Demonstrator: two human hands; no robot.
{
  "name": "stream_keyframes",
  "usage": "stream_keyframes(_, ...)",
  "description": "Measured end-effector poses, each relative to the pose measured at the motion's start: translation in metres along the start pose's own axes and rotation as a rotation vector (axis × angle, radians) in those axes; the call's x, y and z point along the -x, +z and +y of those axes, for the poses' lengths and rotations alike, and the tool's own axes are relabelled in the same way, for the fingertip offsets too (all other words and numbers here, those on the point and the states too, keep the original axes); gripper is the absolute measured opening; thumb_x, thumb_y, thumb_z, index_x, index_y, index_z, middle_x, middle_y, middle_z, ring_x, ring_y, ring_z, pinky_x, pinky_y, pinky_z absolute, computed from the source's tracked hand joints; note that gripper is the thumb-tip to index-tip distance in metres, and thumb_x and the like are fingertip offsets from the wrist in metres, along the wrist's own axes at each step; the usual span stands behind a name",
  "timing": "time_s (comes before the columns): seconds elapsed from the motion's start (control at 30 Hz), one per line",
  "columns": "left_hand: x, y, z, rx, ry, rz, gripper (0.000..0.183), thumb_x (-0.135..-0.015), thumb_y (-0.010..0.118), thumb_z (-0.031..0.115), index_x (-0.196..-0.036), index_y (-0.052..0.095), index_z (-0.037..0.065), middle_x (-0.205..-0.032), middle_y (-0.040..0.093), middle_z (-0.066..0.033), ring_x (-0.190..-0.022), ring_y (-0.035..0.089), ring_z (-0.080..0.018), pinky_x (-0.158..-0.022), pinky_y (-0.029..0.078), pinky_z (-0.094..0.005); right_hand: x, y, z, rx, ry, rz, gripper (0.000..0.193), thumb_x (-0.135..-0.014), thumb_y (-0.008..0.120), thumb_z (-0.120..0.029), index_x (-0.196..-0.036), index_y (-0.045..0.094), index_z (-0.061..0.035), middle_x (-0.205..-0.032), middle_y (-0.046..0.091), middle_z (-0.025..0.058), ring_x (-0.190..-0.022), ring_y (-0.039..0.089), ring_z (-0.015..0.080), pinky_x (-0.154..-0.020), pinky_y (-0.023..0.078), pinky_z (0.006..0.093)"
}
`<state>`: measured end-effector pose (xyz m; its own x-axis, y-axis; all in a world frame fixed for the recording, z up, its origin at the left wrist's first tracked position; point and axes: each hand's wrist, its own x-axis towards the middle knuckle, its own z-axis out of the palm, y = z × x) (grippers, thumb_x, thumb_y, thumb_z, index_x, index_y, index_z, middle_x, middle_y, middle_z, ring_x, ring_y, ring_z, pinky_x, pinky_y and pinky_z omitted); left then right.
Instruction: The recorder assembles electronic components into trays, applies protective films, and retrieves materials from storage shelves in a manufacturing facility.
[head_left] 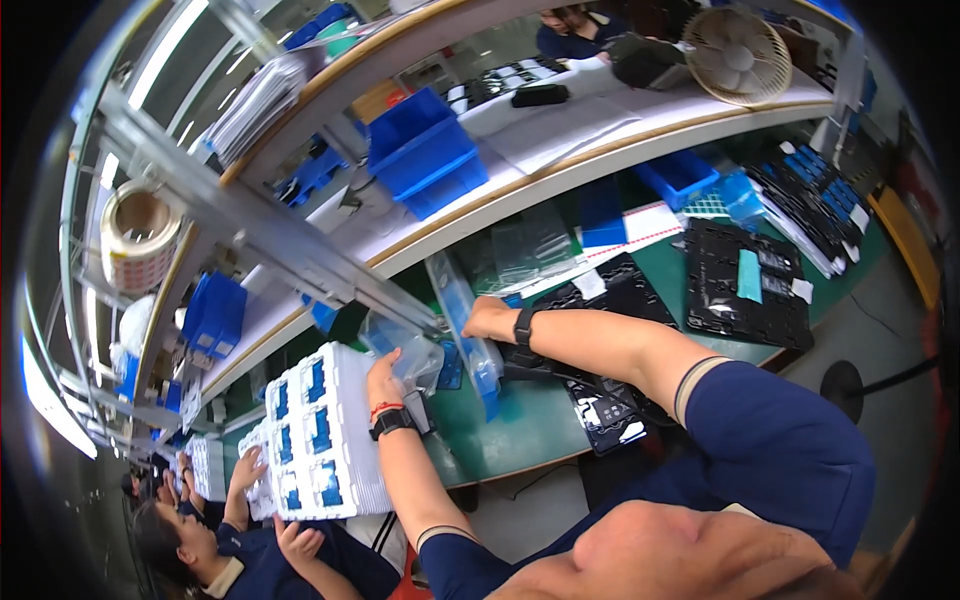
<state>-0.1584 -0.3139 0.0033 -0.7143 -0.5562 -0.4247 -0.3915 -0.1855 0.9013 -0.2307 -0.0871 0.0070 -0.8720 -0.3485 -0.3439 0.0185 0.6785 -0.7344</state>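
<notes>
My left hand (383, 379), with a black watch and a red cord at its wrist, is beside a stack of white molded trays (352, 400) holding dark blue-green parts. A clear plastic bag (420, 362) lies just to its right; most of this hand's fingers are hidden. My right hand (488, 318), banded in black at the wrist, is curled at a long, clear bluish plastic strip (462, 310). What its fingers hold is hidden. Below the bag lies a small blue piece (451, 372). Black molded trays (620, 290) lie under my right forearm.
Another black tray (745, 280) with a teal piece lies at the right of the green table (510, 435). A shelf above bears blue bins (425, 150) and a fan (737, 58). A metal post (290, 255) slants across. At lower left, a co-worker's hands (297, 540) are at the white trays.
</notes>
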Motion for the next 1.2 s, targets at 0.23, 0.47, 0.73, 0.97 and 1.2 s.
stream_keyframes(0.23,0.000,-0.041,-0.032,-0.436,0.890,-0.077,0.038,-0.070,0.071,0.028,-0.098,0.060,0.004,-0.099,0.061,-0.0072,-0.081,0.058,-0.0229,-0.069,0.047,-0.0370,-0.012,0.034,0.003,-0.510,0.050,0.040,0.035,-0.069,0.065,-0.016,-0.094,0.059,0.0071,-0.090,0.062,0.0197,-0.082,0.063,0.0294,-0.069,0.049,0.0366)
stream_keyframes(0.47,0.125,-0.013,0.007,0.103,0.564,-0.147,0.031,-0.088,0.049,0.026,-0.103,0.056,0.001,-0.082,0.061,-0.0111,-0.066,0.059,-0.0154,-0.051,0.045,-0.0234,0.005,0.018,-0.007,-0.822,-0.129,-0.053,0.046,-0.076,0.061,-0.012,-0.112,0.043,0.0088,-0.106,0.054,0.0222,-0.098,0.056,0.0298,-0.076,0.048,0.0397)
stream_keyframes(0.73,0.204,-0.004,-0.026,0.699,0.331,-0.413,0.039,-0.086,0.051,0.024,-0.114,0.049,-0.001,-0.101,0.059,-0.0139,-0.088,0.060,-0.0267,-0.079,0.049,-0.0382,0.079,-0.003,-0.014,-0.764,-0.447,-0.218,0.044,-0.080,0.061,-0.015,-0.112,0.040,0.0059,-0.101,0.052,0.0191,-0.092,0.053,0.0250,-0.078,0.044,0.0358)
stream_keyframes(0.97,0.225,0.009,-0.103,0.772,0.382,-0.480,0.044,-0.081,0.059,0.015,-0.119,0.045,-0.003,-0.107,0.056,-0.0139,-0.093,0.057,-0.0269,-0.084,0.047,-0.0395,0.150,-0.016,0.009,-0.795,-0.647,-0.261,0.036,-0.083,0.056,-0.005,-0.114,0.040,0.0027,-0.105,0.051,0.0107,-0.097,0.051,0.0147,-0.084,0.043,0.0282)
stream_keyframes(1.2,0.283,0.042,-0.133,0.648,0.401,-0.519,0.048,-0.080,0.062,0.011,-0.122,0.042,-0.002,-0.110,0.055,-0.0118,-0.096,0.055,-0.0240,-0.088,0.043,-0.0359,0.202,-0.017,0.046,-0.755,-0.679,-0.336,0.035,-0.081,0.056,-0.014,-0.107,0.043,0.0050,-0.101,0.055,0.0179,-0.096,0.054,0.0205,-0.081,0.043,0.0319)
